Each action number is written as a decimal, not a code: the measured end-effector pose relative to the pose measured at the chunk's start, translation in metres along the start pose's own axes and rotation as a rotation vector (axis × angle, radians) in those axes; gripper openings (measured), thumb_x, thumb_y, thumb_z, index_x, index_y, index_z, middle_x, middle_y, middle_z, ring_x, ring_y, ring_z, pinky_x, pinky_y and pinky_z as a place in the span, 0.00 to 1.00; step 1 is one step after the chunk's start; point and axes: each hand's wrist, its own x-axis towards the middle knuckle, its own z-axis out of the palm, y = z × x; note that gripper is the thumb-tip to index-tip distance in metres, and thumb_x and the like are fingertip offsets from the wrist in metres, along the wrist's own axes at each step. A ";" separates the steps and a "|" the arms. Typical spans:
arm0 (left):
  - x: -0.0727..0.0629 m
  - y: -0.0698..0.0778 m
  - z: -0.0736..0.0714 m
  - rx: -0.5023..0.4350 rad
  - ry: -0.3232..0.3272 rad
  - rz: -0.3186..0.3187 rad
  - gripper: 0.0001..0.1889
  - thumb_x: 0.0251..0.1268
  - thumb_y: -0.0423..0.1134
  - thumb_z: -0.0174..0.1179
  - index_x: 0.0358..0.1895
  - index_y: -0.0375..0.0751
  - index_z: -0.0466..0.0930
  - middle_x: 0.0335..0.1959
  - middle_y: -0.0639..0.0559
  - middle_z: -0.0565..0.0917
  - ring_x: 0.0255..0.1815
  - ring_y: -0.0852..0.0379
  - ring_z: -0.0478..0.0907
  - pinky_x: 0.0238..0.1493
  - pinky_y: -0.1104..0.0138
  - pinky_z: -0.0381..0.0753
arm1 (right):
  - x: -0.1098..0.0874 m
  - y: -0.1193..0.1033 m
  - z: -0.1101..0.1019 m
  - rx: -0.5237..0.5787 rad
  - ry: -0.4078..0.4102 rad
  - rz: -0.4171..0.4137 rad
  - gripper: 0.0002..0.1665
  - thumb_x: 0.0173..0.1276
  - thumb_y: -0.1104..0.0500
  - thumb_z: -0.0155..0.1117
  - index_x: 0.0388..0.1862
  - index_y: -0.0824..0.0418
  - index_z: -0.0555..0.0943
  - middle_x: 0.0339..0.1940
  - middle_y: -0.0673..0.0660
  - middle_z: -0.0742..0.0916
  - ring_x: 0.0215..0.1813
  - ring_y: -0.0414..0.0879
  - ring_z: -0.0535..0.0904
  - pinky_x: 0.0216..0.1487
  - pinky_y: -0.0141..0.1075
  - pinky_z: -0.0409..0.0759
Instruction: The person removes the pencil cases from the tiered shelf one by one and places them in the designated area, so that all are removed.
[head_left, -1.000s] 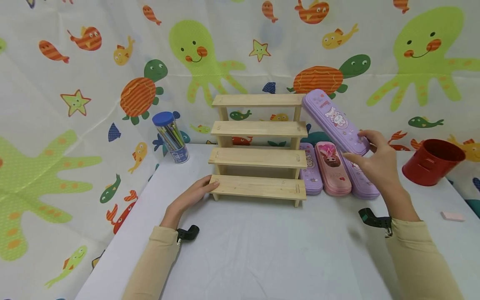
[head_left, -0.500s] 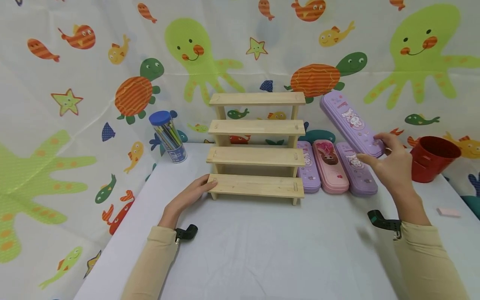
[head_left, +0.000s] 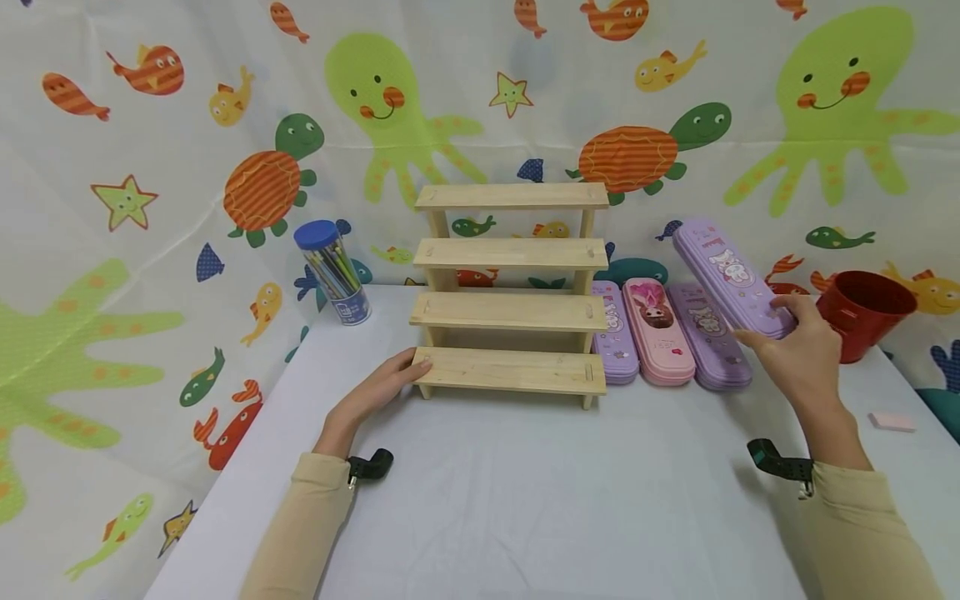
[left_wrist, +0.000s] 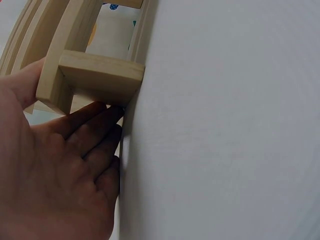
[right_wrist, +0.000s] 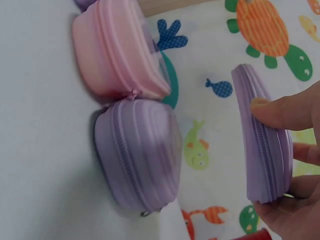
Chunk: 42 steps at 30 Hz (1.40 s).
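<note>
A stepped wooden shelf rack (head_left: 510,369) stands on the white table. My left hand (head_left: 378,390) holds the left end of its lowest board, thumb on top; in the left wrist view its fingers (left_wrist: 95,132) lie beside the rack's leg. My right hand (head_left: 810,358) pinches the near end of a purple zip pencil case (head_left: 727,275), raised and slanting up to the left. Beneath and beside it, a purple pencil case (head_left: 708,333), a pink one (head_left: 660,333) and another purple one (head_left: 618,333) lie side by side, the last one right against the rack.
To the right stands a red bucket (head_left: 862,312), close behind my right hand. A pink eraser-like block (head_left: 892,422) lies near the right edge. A blue-lidded tub of pencils (head_left: 333,271) is at the back left. A sea-animal curtain (head_left: 450,67) hangs behind the table.
My right hand has carried the purple pencil case to the right, away from the rack, and its far end has dipped lower. My left hand has stayed on the rack.
</note>
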 end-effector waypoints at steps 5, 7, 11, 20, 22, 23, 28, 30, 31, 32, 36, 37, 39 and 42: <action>0.001 0.000 0.000 -0.002 -0.004 0.007 0.36 0.78 0.54 0.47 0.79 0.38 0.51 0.80 0.40 0.55 0.83 0.40 0.44 0.80 0.43 0.46 | -0.001 0.012 0.001 -0.060 0.006 0.049 0.39 0.65 0.51 0.67 0.70 0.66 0.67 0.64 0.75 0.76 0.60 0.69 0.71 0.53 0.58 0.73; 0.001 0.000 0.000 0.001 -0.005 0.008 0.36 0.78 0.54 0.47 0.79 0.38 0.51 0.80 0.40 0.55 0.83 0.40 0.44 0.80 0.43 0.46 | -0.001 0.016 0.001 -0.081 -0.003 0.062 0.40 0.65 0.50 0.67 0.70 0.67 0.66 0.63 0.76 0.76 0.60 0.70 0.70 0.52 0.58 0.72; 0.001 0.000 -0.001 0.010 -0.007 0.007 0.36 0.78 0.55 0.46 0.79 0.39 0.50 0.80 0.40 0.55 0.83 0.40 0.45 0.80 0.43 0.47 | -0.001 0.021 -0.001 -0.104 -0.036 0.099 0.41 0.66 0.49 0.66 0.70 0.70 0.65 0.63 0.78 0.74 0.60 0.72 0.67 0.56 0.63 0.72; 0.000 0.000 -0.001 0.008 -0.008 0.003 0.36 0.78 0.56 0.47 0.79 0.39 0.51 0.80 0.40 0.55 0.83 0.40 0.45 0.80 0.43 0.47 | -0.006 0.027 -0.003 -0.144 -0.077 0.166 0.42 0.66 0.51 0.65 0.71 0.72 0.64 0.64 0.80 0.73 0.60 0.74 0.66 0.62 0.68 0.70; 0.000 0.000 -0.001 0.010 -0.012 0.006 0.36 0.78 0.55 0.47 0.79 0.39 0.51 0.80 0.40 0.55 0.83 0.40 0.44 0.80 0.43 0.47 | -0.006 0.029 -0.003 -0.148 -0.086 0.175 0.42 0.66 0.51 0.65 0.71 0.72 0.63 0.64 0.80 0.73 0.61 0.75 0.66 0.63 0.68 0.70; 0.000 0.000 -0.001 0.012 -0.014 0.008 0.36 0.78 0.55 0.47 0.79 0.39 0.51 0.80 0.40 0.55 0.83 0.40 0.45 0.80 0.43 0.47 | -0.007 0.030 -0.003 -0.148 -0.088 0.178 0.42 0.66 0.52 0.65 0.71 0.73 0.63 0.64 0.80 0.73 0.61 0.75 0.66 0.63 0.69 0.70; 0.000 0.001 -0.001 0.016 -0.014 0.012 0.36 0.78 0.55 0.46 0.79 0.39 0.51 0.80 0.39 0.55 0.83 0.39 0.45 0.80 0.42 0.47 | -0.007 0.036 -0.002 -0.146 -0.088 0.202 0.42 0.66 0.53 0.65 0.72 0.73 0.63 0.65 0.80 0.72 0.62 0.75 0.65 0.64 0.68 0.69; 0.000 0.002 -0.001 0.016 -0.013 0.012 0.36 0.78 0.55 0.46 0.79 0.39 0.51 0.80 0.39 0.55 0.83 0.39 0.45 0.80 0.42 0.47 | -0.007 0.039 -0.002 -0.142 -0.092 0.213 0.43 0.66 0.53 0.65 0.72 0.73 0.62 0.66 0.80 0.72 0.62 0.75 0.65 0.64 0.68 0.70; 0.000 0.002 -0.001 0.016 -0.013 0.013 0.36 0.78 0.55 0.46 0.79 0.39 0.51 0.80 0.39 0.55 0.83 0.39 0.45 0.80 0.42 0.47 | -0.006 0.040 -0.001 -0.141 -0.095 0.219 0.43 0.66 0.53 0.65 0.72 0.73 0.62 0.66 0.80 0.72 0.62 0.75 0.65 0.64 0.68 0.70; 0.001 0.002 -0.001 0.017 -0.015 0.014 0.36 0.78 0.55 0.46 0.79 0.39 0.51 0.80 0.39 0.56 0.83 0.39 0.45 0.80 0.42 0.48 | -0.006 0.042 -0.001 -0.143 -0.098 0.223 0.42 0.66 0.53 0.65 0.72 0.73 0.62 0.66 0.80 0.72 0.62 0.75 0.65 0.64 0.68 0.70; 0.001 0.003 -0.002 0.016 -0.016 0.015 0.36 0.78 0.55 0.46 0.79 0.39 0.51 0.80 0.39 0.55 0.83 0.40 0.45 0.80 0.42 0.47 | -0.005 0.049 0.001 -0.147 -0.117 0.232 0.42 0.66 0.53 0.65 0.72 0.73 0.62 0.66 0.79 0.71 0.62 0.75 0.64 0.64 0.68 0.69; 0.001 0.003 -0.002 0.015 -0.016 0.014 0.36 0.78 0.55 0.46 0.79 0.39 0.50 0.80 0.40 0.55 0.83 0.40 0.44 0.80 0.43 0.47 | -0.004 0.050 0.001 -0.149 -0.121 0.228 0.42 0.66 0.53 0.66 0.71 0.73 0.62 0.65 0.80 0.71 0.62 0.75 0.64 0.64 0.68 0.69; 0.000 0.003 -0.002 0.016 -0.016 0.011 0.36 0.78 0.55 0.46 0.79 0.39 0.50 0.80 0.40 0.55 0.83 0.40 0.44 0.80 0.43 0.47 | -0.004 0.053 0.002 -0.156 -0.135 0.221 0.42 0.66 0.53 0.66 0.71 0.74 0.62 0.65 0.80 0.71 0.61 0.75 0.65 0.63 0.68 0.70; -0.001 0.003 -0.002 0.017 -0.014 0.008 0.36 0.78 0.55 0.46 0.79 0.39 0.50 0.80 0.40 0.55 0.83 0.40 0.45 0.80 0.43 0.47 | -0.003 0.055 0.001 -0.171 -0.171 0.197 0.41 0.66 0.53 0.67 0.68 0.75 0.63 0.62 0.81 0.72 0.58 0.76 0.66 0.61 0.68 0.71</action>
